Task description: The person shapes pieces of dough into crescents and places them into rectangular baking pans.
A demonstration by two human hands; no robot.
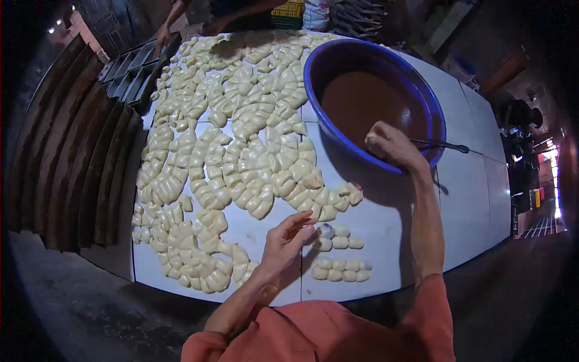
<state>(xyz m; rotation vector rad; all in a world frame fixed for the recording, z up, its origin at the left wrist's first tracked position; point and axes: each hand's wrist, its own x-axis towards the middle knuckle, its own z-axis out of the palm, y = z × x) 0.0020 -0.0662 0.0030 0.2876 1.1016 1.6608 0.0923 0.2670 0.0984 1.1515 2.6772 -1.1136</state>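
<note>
My left hand (288, 242) hovers over the white table with its thumb and fingers apart. Nothing shows between them. Just to its right sits a short double row of small pale dough balls (340, 243), and nearer to me lies another such double row (342, 275). My right hand (387, 145) is over the near rim of a large blue basin (313, 99) with a brown mass inside. Its fingers are curled closed, and what they may hold is hidden. Many glossy dough pieces (241, 166) in joined clumps cover the table's left and middle.
A dark handle (443, 145) sticks out over the basin's right rim. Long curved brown boards or trays (66, 145) stand along the left, beside metal pans (129, 73). Another person's hand (162, 40) is by those pans. A yellow crate (288, 11) stands beyond the table (473, 187).
</note>
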